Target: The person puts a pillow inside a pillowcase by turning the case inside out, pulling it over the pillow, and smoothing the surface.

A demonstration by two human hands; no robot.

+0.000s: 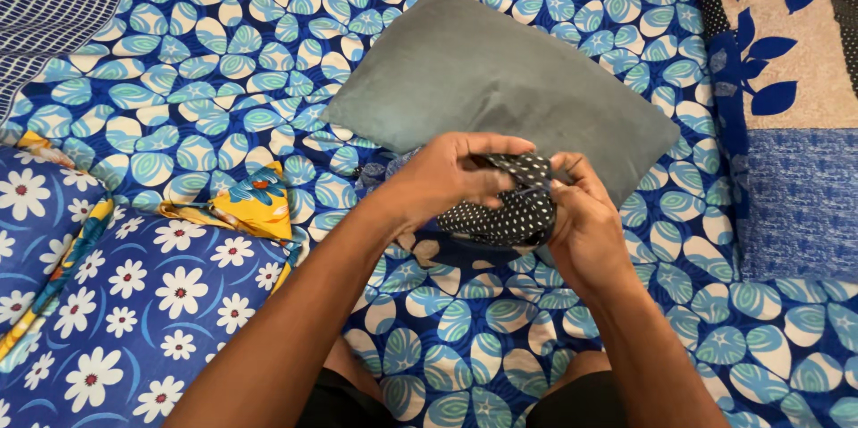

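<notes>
A small bundle of black cloth with white dots [509, 209] is held over the bed between both hands. My left hand [447, 173] grips its top edge from the left, thumb and fingers curled over the fabric. On the right side, my right hand [585, 222] pinches the cloth with its fingers folded around it. Just behind the hands lies a plain grey pillow [500, 79], tilted on the blue bedsheet with leaf-like petals [232, 62].
A blue pillow with white daisies and a yellow trim [125, 285] sits at the left. A striped blue cloth [49, 8] is at the top left. At the right lies a beige and blue patterned cushion [791, 97]. My knees show at the bottom.
</notes>
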